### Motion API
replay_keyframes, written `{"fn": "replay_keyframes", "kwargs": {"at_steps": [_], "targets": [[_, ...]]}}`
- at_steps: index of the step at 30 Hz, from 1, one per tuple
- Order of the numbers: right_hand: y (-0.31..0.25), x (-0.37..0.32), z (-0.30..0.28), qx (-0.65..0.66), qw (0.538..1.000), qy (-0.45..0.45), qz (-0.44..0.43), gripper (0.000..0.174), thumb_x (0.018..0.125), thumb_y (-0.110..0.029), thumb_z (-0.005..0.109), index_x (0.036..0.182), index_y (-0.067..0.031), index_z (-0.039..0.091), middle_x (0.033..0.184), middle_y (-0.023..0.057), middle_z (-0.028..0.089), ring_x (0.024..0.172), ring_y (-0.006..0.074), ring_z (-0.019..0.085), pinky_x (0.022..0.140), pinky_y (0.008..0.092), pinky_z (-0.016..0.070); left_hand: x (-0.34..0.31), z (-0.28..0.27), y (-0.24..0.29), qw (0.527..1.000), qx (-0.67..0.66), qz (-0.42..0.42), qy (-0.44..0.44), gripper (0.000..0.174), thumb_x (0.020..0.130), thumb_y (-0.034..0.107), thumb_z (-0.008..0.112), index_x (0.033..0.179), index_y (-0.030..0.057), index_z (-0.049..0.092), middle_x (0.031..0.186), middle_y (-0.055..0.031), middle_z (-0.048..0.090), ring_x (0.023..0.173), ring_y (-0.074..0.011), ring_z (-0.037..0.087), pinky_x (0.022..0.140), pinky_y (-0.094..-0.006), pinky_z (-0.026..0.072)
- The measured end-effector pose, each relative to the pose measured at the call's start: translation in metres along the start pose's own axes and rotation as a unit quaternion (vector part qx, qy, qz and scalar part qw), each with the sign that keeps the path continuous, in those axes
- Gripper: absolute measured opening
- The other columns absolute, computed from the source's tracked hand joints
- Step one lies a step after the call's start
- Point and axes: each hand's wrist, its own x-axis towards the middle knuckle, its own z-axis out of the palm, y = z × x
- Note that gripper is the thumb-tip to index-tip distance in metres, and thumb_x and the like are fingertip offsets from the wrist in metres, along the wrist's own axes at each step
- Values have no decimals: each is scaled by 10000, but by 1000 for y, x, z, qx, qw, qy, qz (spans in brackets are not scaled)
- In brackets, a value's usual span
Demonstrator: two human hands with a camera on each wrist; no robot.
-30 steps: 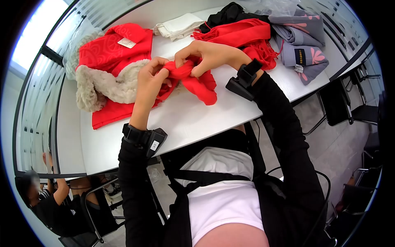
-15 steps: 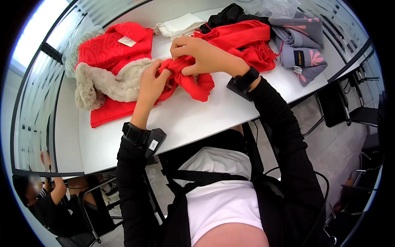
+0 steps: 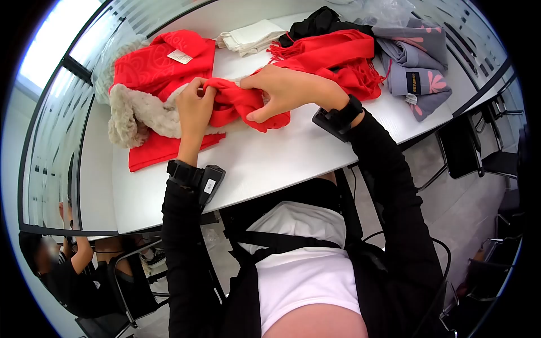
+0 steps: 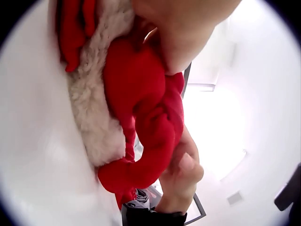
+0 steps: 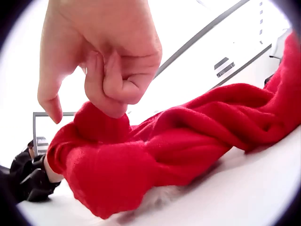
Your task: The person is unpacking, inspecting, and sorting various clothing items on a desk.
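Observation:
A length of soft red fabric, a scarf by its look [image 3: 225,104], lies twisted and bunched over the table between both hands. With thumb and fingers, my left hand [image 3: 194,110] pinches its left part. My right hand [image 3: 290,90] is over the bunched right part, thumb and fingers spread apart. In the right wrist view some of that hand's fingers [image 5: 124,87] curl loosely, right at the top of the scarf, and the thumb is away from them. A fluffy beige piece [image 3: 160,118] lies beside the left hand, over a red cloth panel [image 3: 152,155].
Behind on the left is a folded red patterned textile [image 3: 158,62] with a white tag. Along the back are a white folded cloth [image 3: 251,38], a black cloth [image 3: 315,25], a red fringed scarf [image 3: 332,53] and a grey textile with pink flowers [image 3: 417,81]. Another person [image 3: 67,276] sits lower left.
The dangling twisted end has been drawn up into the bunch. My left hand has shifted left, and the right hand's thumb and fingers have spread apart from their earlier hold on the red scarf.

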Motion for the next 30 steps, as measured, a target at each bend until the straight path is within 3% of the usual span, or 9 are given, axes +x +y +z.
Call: {"fn": "replay_keyframes", "kwargs": {"at_steps": [7, 13, 17, 20, 23, 26, 28, 29, 30], "targets": [[-5, -12, -8, 181, 981, 4, -67, 173, 707, -128, 585, 772, 2, 491, 595, 20, 452, 511, 70, 414, 466, 224, 338, 10, -10, -32, 986, -127, -106, 9, 129, 801, 120, 559, 796, -8, 579, 633, -44, 578, 566, -70, 531, 505, -227, 418], [-20, -20, -26, 249, 965, -59, -53, 156, 674, -117, 582, 762, 7, 550, 595, -20, 475, 488, 50, 382, 448, 196, 295, 15, -28, -23, 963, -214, -164, -5, 105, 804, 71, 522, 820, -5, 593, 739, -29, 597, 653, -88, 564, 565, -225, 468], [-19, -21, -26, 312, 944, -99, -39, 215, 684, -144, 599, 818, 25, 595, 609, -21, 506, 515, 42, 436, 478, 186, 360, 16, -32, -18, 933, -290, -211, 27, 129, 794, 54, 522, 903, 11, 576, 826, -49, 599, 743, -111, 580, 642, -240, 486], [-15, -22, -32, 269, 953, -139, 12, 229, 703, -149, 604, 831, 40, 595, 642, -9, 539, 560, 49, 475, 526, 199, 404, 16, -31, -19, 894, -394, -212, 38, 178, 801, 50, 507, 972, 29, 553, 900, -55, 587, 826, -124, 572, 728, -241, 473], [-6, -25, -30, 198, 971, -96, 90, 203, 709, -121, 603, 838, 37, 595, 682, 7, 574, 595, 69, 506, 558, 218, 417, 9, -25, -13, 797, -560, -223, 35, 192, 807, 28, 488, 990, 39, 546, 945, -64, 577, 877, -129, 555, 770, -245, 451], [22, -20, -23, 64, 992, 26, 105, 229, 678, -69, 601, 895, -15, 554, 707, 74, 591, 605, 143, 551, 572, 254, 433, 2, -30, -2, 826, -535, -144, -108, 256, 756, 24, 537, 1011, 33, 541, 972, -73, 576, 899, -141, 545, 789, -261, 439], [26, -20, -23, 37, 989, 76, 124, 272, 669, -61, 596, 931, -44, 526, 711, 118, 577, 573, 200, 548, 560, 277, 434, -4, -30, 16, 952, -242, 8, -186, 333, 704, 21, 567, 1035, 32, 534, 976, -77, 578, 898, -150, 544, 792, -277, 438], [21, -20, -24, 30, 991, 84, 96, 269, 669, -56, 594, 930, -46, 528, 703, 114, 572, 590, 205, 550, 572, 280, 435, -7, -28, 26, 969, -82, 88, -214, 373, 678, 20, 583, 1047, 31, 530, 979, -79, 578, 897, -154, 543, 794, -284, 437], [16, -21, -23, 23, 993, 90, 66, 267, 669, -50, 593, 929, -47, 530, 695, 110, 568, 607, 210, 552, 584, 283, 437, -11, -25, 32, 970, -66, 104, -211, 460, 608, 18, 612, 1059, 36, 522, 908, -68, 597, 865, -184, 569, 795, -295, 445]]}}
